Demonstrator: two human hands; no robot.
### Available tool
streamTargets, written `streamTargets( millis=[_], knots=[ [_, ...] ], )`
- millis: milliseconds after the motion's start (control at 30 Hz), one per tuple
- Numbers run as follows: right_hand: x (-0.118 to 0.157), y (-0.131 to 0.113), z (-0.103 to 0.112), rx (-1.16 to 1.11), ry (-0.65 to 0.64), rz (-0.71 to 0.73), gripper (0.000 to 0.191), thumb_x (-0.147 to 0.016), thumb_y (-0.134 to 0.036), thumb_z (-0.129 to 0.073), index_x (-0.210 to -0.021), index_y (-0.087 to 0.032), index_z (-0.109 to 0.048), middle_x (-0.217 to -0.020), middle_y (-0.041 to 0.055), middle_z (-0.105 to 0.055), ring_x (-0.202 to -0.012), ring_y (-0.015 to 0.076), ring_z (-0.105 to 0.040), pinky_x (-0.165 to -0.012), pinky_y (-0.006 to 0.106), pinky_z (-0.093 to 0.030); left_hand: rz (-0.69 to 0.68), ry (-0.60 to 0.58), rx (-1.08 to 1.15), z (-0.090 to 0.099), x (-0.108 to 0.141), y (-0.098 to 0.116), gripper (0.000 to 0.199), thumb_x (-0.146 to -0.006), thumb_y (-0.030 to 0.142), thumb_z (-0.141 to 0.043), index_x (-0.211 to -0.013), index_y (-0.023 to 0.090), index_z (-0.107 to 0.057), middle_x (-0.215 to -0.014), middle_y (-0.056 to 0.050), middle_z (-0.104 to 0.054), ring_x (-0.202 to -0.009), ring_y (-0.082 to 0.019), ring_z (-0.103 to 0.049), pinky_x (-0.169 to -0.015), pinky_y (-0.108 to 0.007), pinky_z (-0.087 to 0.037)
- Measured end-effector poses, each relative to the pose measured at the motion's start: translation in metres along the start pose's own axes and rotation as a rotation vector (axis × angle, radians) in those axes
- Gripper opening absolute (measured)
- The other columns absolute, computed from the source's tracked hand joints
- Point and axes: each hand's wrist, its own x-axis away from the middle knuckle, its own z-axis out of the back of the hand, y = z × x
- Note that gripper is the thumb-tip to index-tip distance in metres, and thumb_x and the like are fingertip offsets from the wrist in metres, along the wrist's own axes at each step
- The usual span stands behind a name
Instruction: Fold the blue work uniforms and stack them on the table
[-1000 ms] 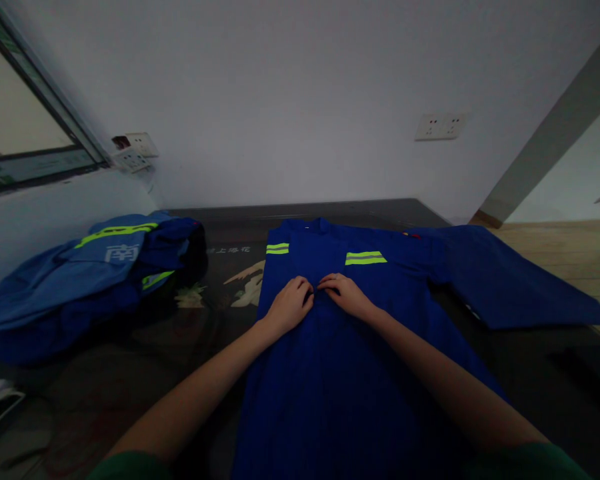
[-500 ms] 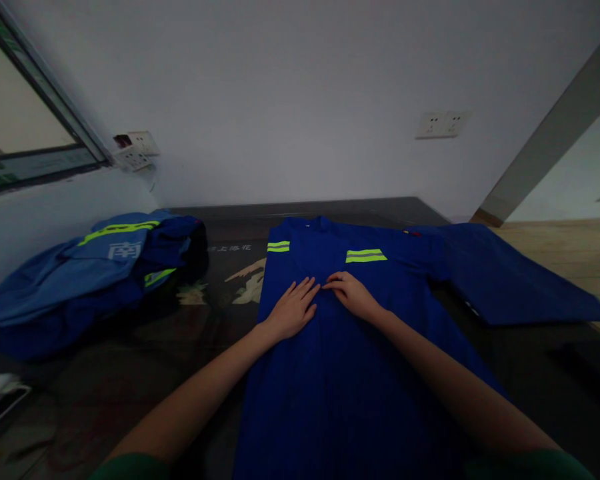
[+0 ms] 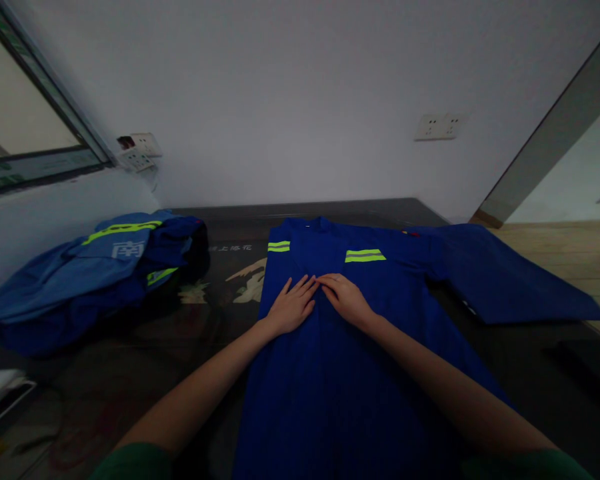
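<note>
A blue work jacket (image 3: pixel 300 373) with yellow-green reflective strips lies front up on the dark table, its collar toward the wall. My left hand (image 3: pixel 293 307) rests flat on the chest with its fingers spread, beside the front opening. My right hand (image 3: pixel 345 299) is at the front opening, its fingers pressed together on the cloth and their tips meeting the left fingertips. Its thumb is tucked below the fingers and seems to pinch the front edge. The jacket's sleeve (image 3: pixel 510 280) on the right stretches out toward the table edge.
A heap of blue work clothes (image 3: pixel 70 280) with reflective strips lies at the left. White devices (image 3: pixel 3 387) sit at the lower left. The dark table (image 3: pixel 220 213) has a printed picture and meets the wall, which carries sockets (image 3: pixel 437 127). A dark object (image 3: pixel 585 367) lies at the right.
My right hand has moved slightly left, and its fingertips now reach the left hand's fingertips. The left hand stays flat on the jacket almost where it was.
</note>
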Motion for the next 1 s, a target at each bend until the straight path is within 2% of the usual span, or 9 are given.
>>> streamTargets(
  millis=[100,167,267,400,500,600,733,833,1000],
  knots=[
    [0.003,-0.014,-0.005,0.020,-0.037,-0.039,0.042,-0.093,-0.024,-0.044,-0.134,-0.016,-0.053,-0.131,0.0139,-0.057,-0.123,0.0237,-0.052,-0.105,0.043,-0.042,0.047,-0.011,0.044,0.003,-0.002,0.000,0.061,-0.094,0.042,-0.040,-0.149,0.018,-0.027,-0.155,-0.011,-0.026,-0.145,-0.022,-0.017,-0.117,-0.050,-0.013],
    [0.005,-0.021,-0.007,0.039,-0.033,-0.066,0.047,-0.094,-0.028,-0.045,-0.138,-0.014,-0.048,-0.136,0.0158,-0.053,-0.128,0.0250,-0.048,-0.107,0.045,-0.040,0.094,0.005,0.112,0.006,-0.007,-0.007,0.068,-0.092,0.045,-0.044,-0.149,0.015,-0.024,-0.155,-0.014,-0.025,-0.145,-0.022,-0.018,-0.117,-0.048,-0.018],
    [0.009,-0.033,-0.008,0.095,-0.046,-0.040,0.050,-0.095,-0.033,-0.044,-0.140,-0.011,-0.046,-0.142,0.0175,-0.047,-0.135,0.0258,-0.040,-0.112,0.046,-0.034,0.183,0.082,0.146,0.010,-0.024,-0.032,0.060,-0.094,0.039,-0.041,-0.147,0.016,-0.030,-0.154,-0.012,-0.029,-0.144,-0.021,-0.022,-0.116,-0.046,-0.020],
    [0.010,-0.047,-0.015,0.213,-0.176,0.048,0.058,-0.094,-0.039,-0.046,-0.143,-0.008,-0.041,-0.148,0.0186,-0.037,-0.140,0.0285,-0.030,-0.115,0.052,-0.025,0.329,0.153,0.030,0.011,-0.055,-0.072,0.050,-0.096,0.029,-0.035,-0.145,0.018,-0.036,-0.153,-0.011,-0.032,-0.144,-0.022,-0.023,-0.116,-0.046,-0.020],
    [0.008,-0.043,-0.020,0.283,-0.260,0.012,0.063,-0.094,-0.044,-0.046,-0.144,-0.006,-0.039,-0.150,0.0203,-0.034,-0.141,0.0310,-0.026,-0.114,0.056,-0.022,0.396,0.118,-0.061,0.008,-0.074,-0.092,0.051,-0.096,0.029,-0.032,-0.146,0.017,-0.036,-0.154,-0.011,-0.030,-0.143,-0.023,-0.024,-0.116,-0.045,-0.019],
    [0.008,-0.032,-0.023,0.292,-0.317,-0.013,0.064,-0.095,-0.048,-0.041,-0.145,-0.008,-0.037,-0.151,0.0182,-0.032,-0.142,0.0298,-0.025,-0.114,0.057,-0.021,0.448,0.074,-0.112,0.003,-0.085,-0.109,0.054,-0.097,0.039,-0.028,-0.148,0.021,-0.032,-0.155,-0.010,-0.028,-0.144,-0.026,-0.023,-0.116,-0.050,-0.016],
    [0.010,-0.024,-0.026,0.291,-0.313,-0.018,0.065,-0.096,-0.048,-0.039,-0.147,-0.009,-0.034,-0.153,0.0161,-0.028,-0.143,0.0283,-0.022,-0.115,0.056,-0.019,0.547,0.022,-0.078,0.000,-0.094,-0.129,0.058,-0.096,0.049,-0.023,-0.150,0.028,-0.027,-0.158,-0.006,-0.021,-0.145,-0.027,-0.017,-0.115,-0.056,-0.015],
    [0.011,-0.023,-0.029,0.279,-0.280,-0.010,0.064,-0.096,-0.049,-0.037,-0.147,-0.011,-0.034,-0.153,0.0150,-0.028,-0.143,0.0278,-0.022,-0.115,0.056,-0.019,0.595,0.018,-0.065,0.001,-0.100,-0.136,0.058,-0.095,0.050,-0.023,-0.150,0.032,-0.026,-0.158,-0.004,-0.020,-0.146,-0.027,-0.014,-0.115,-0.056,-0.014],
    [0.012,-0.022,-0.029,0.281,-0.282,-0.006,0.065,-0.097,-0.050,-0.034,-0.148,-0.010,-0.032,-0.154,0.0137,-0.025,-0.144,0.0267,-0.020,-0.116,0.055,-0.018,0.620,-0.027,-0.075,0.006,-0.103,-0.135,0.059,-0.095,0.051,-0.022,-0.151,0.033,-0.023,-0.158,-0.003,-0.018,-0.146,-0.027,-0.012,-0.115,-0.058,-0.009]
  ],
)
